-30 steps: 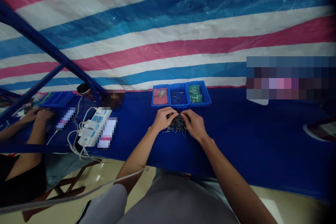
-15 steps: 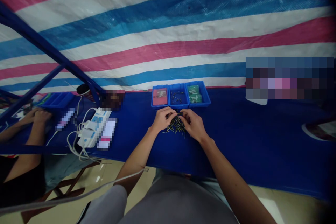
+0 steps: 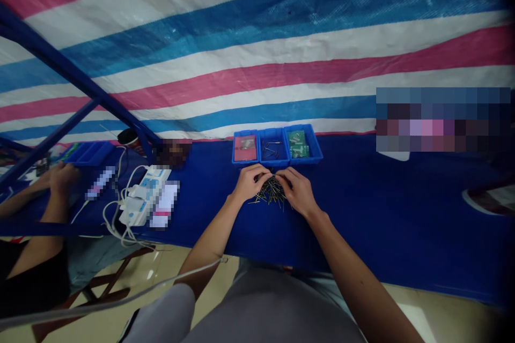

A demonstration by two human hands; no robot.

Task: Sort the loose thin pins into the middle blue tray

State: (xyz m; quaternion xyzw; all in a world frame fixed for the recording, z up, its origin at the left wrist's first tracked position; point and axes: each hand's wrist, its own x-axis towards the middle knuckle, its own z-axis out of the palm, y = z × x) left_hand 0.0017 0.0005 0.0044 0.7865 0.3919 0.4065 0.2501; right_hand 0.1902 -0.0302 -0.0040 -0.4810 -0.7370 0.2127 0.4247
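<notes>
Along the long blue counter (image 3: 378, 214), a white plastic power strip (image 3: 145, 194) lies well left of the left hand (image 3: 248, 182), which curls in at a loose heap of thin, dark and yellowish rods (image 3: 271, 193). Behind the heap stand three adjoining blue plastic bins (image 3: 277, 162). Opposite, the right hand (image 3: 298, 188) curls inward too; whether either hand grips a rod, I cannot tell.

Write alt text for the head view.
A person's left hand and right hand are close together at a pile of thin rods on a blue table, with three blue bins beyond. A white power strip lies to the left.
</notes>
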